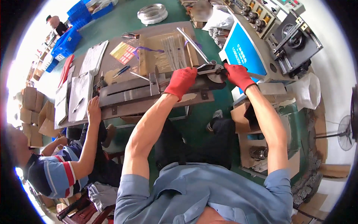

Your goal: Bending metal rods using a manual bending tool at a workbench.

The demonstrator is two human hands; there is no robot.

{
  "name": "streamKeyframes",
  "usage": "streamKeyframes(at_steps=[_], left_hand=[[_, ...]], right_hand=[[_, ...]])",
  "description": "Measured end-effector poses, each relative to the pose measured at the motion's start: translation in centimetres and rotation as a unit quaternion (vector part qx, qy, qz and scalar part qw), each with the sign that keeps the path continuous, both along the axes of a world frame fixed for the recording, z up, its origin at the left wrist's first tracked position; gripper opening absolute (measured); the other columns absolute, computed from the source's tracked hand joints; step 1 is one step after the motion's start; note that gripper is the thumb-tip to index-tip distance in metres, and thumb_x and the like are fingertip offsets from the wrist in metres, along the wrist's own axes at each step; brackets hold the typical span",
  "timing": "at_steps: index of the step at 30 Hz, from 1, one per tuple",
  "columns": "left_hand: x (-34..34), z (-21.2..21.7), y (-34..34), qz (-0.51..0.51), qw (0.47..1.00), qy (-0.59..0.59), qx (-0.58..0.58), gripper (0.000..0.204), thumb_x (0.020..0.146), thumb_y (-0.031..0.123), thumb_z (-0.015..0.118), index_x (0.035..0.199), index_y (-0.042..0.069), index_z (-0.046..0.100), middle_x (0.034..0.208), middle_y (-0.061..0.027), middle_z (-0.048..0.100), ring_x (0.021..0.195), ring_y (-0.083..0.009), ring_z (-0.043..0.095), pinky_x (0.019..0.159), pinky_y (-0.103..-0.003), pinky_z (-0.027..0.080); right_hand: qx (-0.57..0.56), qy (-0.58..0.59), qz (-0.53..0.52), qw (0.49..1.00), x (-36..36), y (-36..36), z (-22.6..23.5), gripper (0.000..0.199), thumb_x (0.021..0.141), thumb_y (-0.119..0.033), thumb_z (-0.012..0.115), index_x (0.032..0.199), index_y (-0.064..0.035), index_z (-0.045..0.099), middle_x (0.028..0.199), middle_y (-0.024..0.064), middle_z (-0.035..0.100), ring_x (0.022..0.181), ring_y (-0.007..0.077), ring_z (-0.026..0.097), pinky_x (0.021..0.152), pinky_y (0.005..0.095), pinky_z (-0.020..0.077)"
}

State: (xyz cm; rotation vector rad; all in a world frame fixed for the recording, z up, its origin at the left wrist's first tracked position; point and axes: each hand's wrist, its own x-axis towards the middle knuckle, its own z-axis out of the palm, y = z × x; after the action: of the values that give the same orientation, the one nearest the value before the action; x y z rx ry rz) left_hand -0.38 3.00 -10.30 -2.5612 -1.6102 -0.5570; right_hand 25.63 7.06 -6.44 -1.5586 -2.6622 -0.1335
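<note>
A long dark metal fixture (pixel 128 93) runs along the bench's front edge. At its right end sits a metal mechanism with a long silver lever (pixel 193 45) and a round disc (pixel 217 77). My left hand (pixel 181 82), in a red glove, is closed at the left side of this mechanism; its fingertips meet the metal, but what they grip is hidden. On the other side, my red-gloved right hand (pixel 239 77) has its fingers curled in beside the disc, and what they hold cannot be made out. Thin pale strips (pixel 173 52) lie in a wooden tray (pixel 143 56) beyond my left hand.
A co-worker (pixel 56 168) sits at the left, one bare hand on the fixture's end. Clipboards with papers (pixel 80 95), a pen (pixel 122 70) and a red-and-yellow label sheet (pixel 123 52) lie on the bench. A machine with a blue panel (pixel 246 52) stands close on the right.
</note>
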Motion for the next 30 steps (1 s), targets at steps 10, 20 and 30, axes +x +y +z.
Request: streamKeyframes(at_steps=[10,20,30], left_hand=[[-0.2,-0.3,0.1,-0.014,0.999,0.030,0.027,0.013,0.087,0.014,0.049,0.094,0.006,0.057,0.081,-0.0141,0.063,0.071,-0.0322,0.066,0.058,-0.042,0.053],[-0.6,-0.1,0.4,-0.037,0.999,-0.025,-0.009,0.018,0.082,0.018,0.058,0.096,0.007,0.056,0.086,-0.0146,0.063,0.076,-0.0356,0.064,0.063,-0.046,0.052],[-1.6,0.5,1.1,-0.085,0.991,-0.084,-0.058,0.024,0.079,0.020,0.062,0.096,0.005,0.056,0.091,-0.0181,0.064,0.088,-0.0390,0.061,0.074,-0.049,0.049]], right_hand=[[0.023,0.006,0.002,1.000,0.1,0.0,-0.1,0.017,0.084,-0.020,0.056,0.097,-0.0095,0.055,0.081,0.0159,0.065,0.079,0.0367,0.065,0.066,0.0494,0.0499],[0.060,0.101,0.066,0.991,1.7,0.5,-0.3,0.018,0.081,-0.023,0.062,0.092,-0.0093,0.055,0.076,0.0159,0.063,0.075,0.0373,0.064,0.060,0.0494,0.0466],[0.017,0.019,0.044,0.999,-0.4,-0.1,1.2,0.021,0.080,-0.020,0.060,0.096,-0.0084,0.052,0.076,0.0143,0.065,0.075,0.0367,0.065,0.061,0.0499,0.0489]])
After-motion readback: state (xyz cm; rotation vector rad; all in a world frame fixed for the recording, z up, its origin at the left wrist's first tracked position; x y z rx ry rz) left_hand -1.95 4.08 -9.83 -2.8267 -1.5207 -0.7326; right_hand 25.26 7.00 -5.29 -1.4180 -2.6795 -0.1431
